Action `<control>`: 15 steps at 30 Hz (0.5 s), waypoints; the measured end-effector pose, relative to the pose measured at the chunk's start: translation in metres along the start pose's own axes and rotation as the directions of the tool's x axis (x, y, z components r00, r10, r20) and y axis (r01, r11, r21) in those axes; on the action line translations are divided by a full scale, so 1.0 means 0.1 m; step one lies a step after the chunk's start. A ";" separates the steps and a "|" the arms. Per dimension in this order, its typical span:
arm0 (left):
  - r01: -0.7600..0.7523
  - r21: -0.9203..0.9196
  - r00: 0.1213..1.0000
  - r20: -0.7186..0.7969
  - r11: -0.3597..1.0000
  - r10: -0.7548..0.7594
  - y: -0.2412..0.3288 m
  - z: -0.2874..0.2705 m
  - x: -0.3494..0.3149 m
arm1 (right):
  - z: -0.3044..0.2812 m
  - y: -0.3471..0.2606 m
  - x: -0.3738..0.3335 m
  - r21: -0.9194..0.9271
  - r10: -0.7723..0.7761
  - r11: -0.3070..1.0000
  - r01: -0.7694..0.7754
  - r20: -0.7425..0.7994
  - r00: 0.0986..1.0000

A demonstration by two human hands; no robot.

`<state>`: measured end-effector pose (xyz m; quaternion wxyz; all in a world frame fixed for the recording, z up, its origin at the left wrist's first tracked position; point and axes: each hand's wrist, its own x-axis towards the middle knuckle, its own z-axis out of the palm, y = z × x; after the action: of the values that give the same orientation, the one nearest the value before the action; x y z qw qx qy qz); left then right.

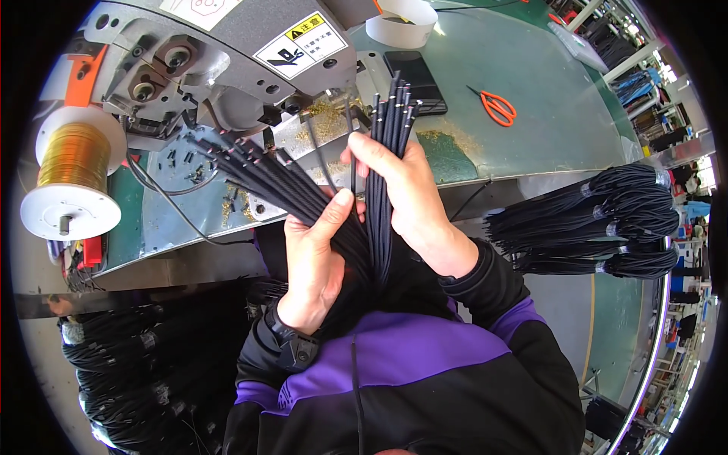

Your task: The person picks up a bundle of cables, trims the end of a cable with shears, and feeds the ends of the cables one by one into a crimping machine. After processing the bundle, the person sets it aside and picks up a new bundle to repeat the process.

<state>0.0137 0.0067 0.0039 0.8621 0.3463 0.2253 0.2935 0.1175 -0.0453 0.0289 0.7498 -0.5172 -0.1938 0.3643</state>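
Note:
My left hand (312,258) is closed around a bundle of black cords (265,178) whose tips fan out toward the machine. My right hand (409,197) grips a second, more upright bundle of black cords (391,121), its thumb pointing toward the left bundle. Light or metallic-looking ends show on several tips. Between the two bundles, a loose single cord (319,155) stands near my left thumb, and another rises beside my right thumb. Lower down, both bundles come together in front of my body. Some fingers are hidden behind the cords.
A grey machine (227,45) with a warning label stands at the back left, beside a spool of copper-coloured wire (73,154). Orange-handled snips (498,108) and a black phone (417,82) lie on the green table (531,144). Cord bundles hang at right (607,220) and lower left (144,371).

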 end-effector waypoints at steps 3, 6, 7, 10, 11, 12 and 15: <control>-0.052 -0.018 0.997 -0.055 0.998 0.051 0.10 0.03 -0.03 | 0.01 -0.08 0.01 0.115 0.094 0.989 -0.092 -0.009 0.996; -0.074 -0.064 0.992 -0.105 0.995 0.067 0.19 0.09 -0.02 | 0.03 -0.09 0.13 0.207 0.208 0.957 -0.201 -0.013 0.978; -0.086 -0.088 0.989 -0.130 0.992 0.075 0.21 0.09 -0.01 | 0.04 -0.10 0.16 0.251 0.264 0.934 -0.253 -0.010 0.964; -0.100 -0.062 0.992 -0.080 0.993 0.095 0.23 0.03 0.04 | 0.11 -0.16 0.16 0.261 0.299 0.920 -0.292 0.014 0.954; -0.104 -0.051 0.994 -0.051 0.993 0.102 0.22 0.02 0.05 | 0.12 -0.17 0.15 0.265 0.315 0.913 -0.309 0.022 0.949; -0.104 -0.052 0.993 -0.052 0.993 0.102 0.19 0.00 0.06 | 0.11 -0.16 0.14 0.263 0.316 0.913 -0.310 0.022 0.949; 0.025 0.023 1.000 0.002 0.999 -0.025 0.07 -0.03 0.09 | -0.02 -0.09 0.11 0.124 0.241 0.959 -0.254 0.114 0.964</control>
<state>0.0161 0.0182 0.0049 0.8618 0.3537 0.2321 0.2798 0.1286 -0.0402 0.0356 0.7218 -0.4661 -0.1382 0.4927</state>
